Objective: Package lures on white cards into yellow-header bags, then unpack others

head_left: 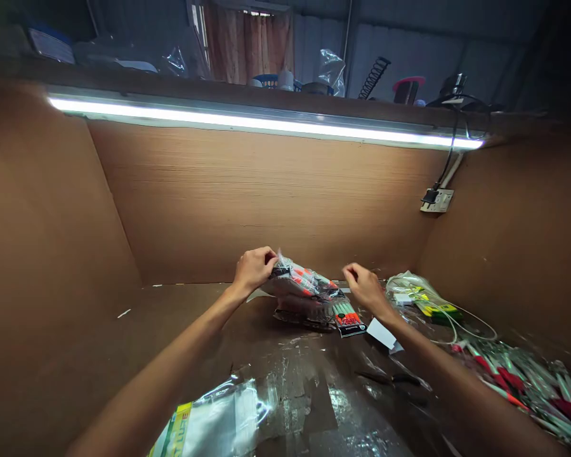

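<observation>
Clear plastic bag [309, 280] of packets with orange and black markings: in mid-table toward the back panel, slanting down to the right, upper left end raised in the left hand [255, 270]. Left fingers pinched together on the bag's corner. Right hand [364, 285]: just right of the bag, apart from it, fingers curled in, thumb near the forefinger; cannot tell whether around anything thin. Directly under the bag: more clear-wrapped packaging [302, 312], contents unclear. At its right end: one orange-and-black packet [348, 318] with pale green sticks, flat on the table [195, 355]. Beside the right forearm: white slip [381, 333]; dark-handled tool [394, 379], partly blurred. Further right: yellow-and-green packets [431, 303], loop of pale cord [480, 319], heap of red and pale wrapped items [514, 374]. Near edge, left of centre: clear sleeves with yellow-green header [181, 428]. Behind: brown panel [266, 190]. Above: lit tube lamp [266, 122].
</observation>
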`<act>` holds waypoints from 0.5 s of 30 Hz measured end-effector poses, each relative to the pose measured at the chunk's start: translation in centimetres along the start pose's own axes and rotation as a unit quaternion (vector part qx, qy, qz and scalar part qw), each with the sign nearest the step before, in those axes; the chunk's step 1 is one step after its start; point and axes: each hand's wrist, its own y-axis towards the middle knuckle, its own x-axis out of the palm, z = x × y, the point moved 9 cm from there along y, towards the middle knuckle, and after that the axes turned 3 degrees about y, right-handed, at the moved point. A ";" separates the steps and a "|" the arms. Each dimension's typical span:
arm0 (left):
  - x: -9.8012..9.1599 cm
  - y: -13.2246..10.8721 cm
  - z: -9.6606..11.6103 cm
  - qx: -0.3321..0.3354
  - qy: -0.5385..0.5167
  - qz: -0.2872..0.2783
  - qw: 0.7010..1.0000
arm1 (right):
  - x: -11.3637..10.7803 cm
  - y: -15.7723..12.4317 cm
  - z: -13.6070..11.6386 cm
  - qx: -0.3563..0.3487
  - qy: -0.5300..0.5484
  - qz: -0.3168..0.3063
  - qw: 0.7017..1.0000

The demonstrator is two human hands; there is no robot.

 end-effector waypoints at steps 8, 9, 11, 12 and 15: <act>-1.7 -2.4 -8.3 -0.116 -0.006 0.034 0.993 | 6.7 -4.4 6.6 0.076 0.074 -0.112 0.988; -1.8 -3.3 -9.4 -0.128 -0.009 0.033 0.991 | 7.7 -4.0 6.1 0.078 0.089 -0.116 0.986; -1.8 -5.6 -11.4 -0.146 -0.019 0.025 0.989 | 9.5 -3.4 5.2 0.092 0.114 -0.129 0.981; -1.8 -6.8 -12.2 -0.153 -0.026 0.019 0.988 | 10.2 -3.3 4.9 0.102 0.124 -0.137 0.977; -1.6 -10.5 -14.6 -0.174 -0.047 -0.010 0.984 | 11.2 -3.6 4.1 0.121 0.148 -0.157 0.969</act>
